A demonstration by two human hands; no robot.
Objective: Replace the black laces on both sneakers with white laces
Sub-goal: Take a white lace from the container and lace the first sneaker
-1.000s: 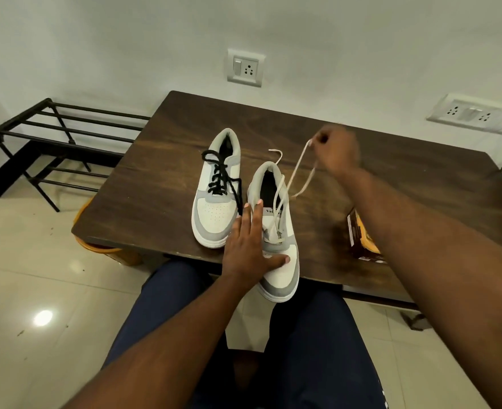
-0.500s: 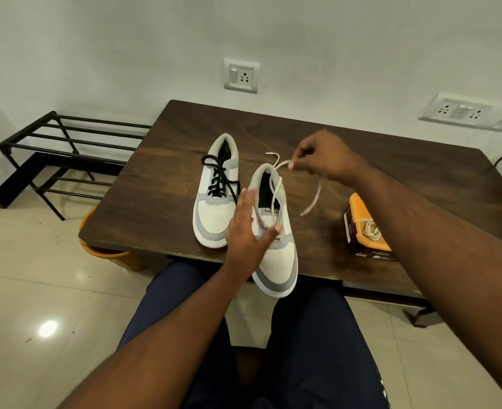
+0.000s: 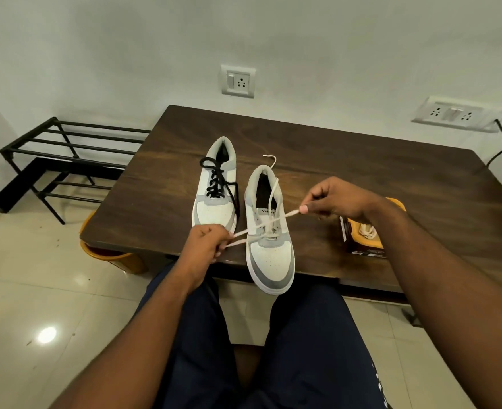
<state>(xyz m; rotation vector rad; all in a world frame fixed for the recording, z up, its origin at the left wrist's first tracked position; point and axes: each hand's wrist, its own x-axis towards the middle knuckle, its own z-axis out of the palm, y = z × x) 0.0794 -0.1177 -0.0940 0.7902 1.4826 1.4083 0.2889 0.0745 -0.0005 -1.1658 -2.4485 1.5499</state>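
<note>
1. Left hand (image 3: 205, 246) has come off the toe of the near shoe (image 3: 269, 231) and now pinches one run of the white lace (image 3: 273, 199) at its 9 o'clock.
2. Right hand (image 3: 332, 199) has dropped from up high; it pinches the other end at 3 o'clock.
3. Lace is pulled taut both ways: lower eyelets look threaded, upper ones not.
4. Far shoe (image 3: 216, 187), at 11 o'clock on the desk (image 3: 362, 160), keeps its black lace (image 3: 217, 178); roughly a quarter done.

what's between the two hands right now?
Head view: the right sneaker sits between the left hand and right hand, with the white lace running from each hand to its eyelets.
</note>
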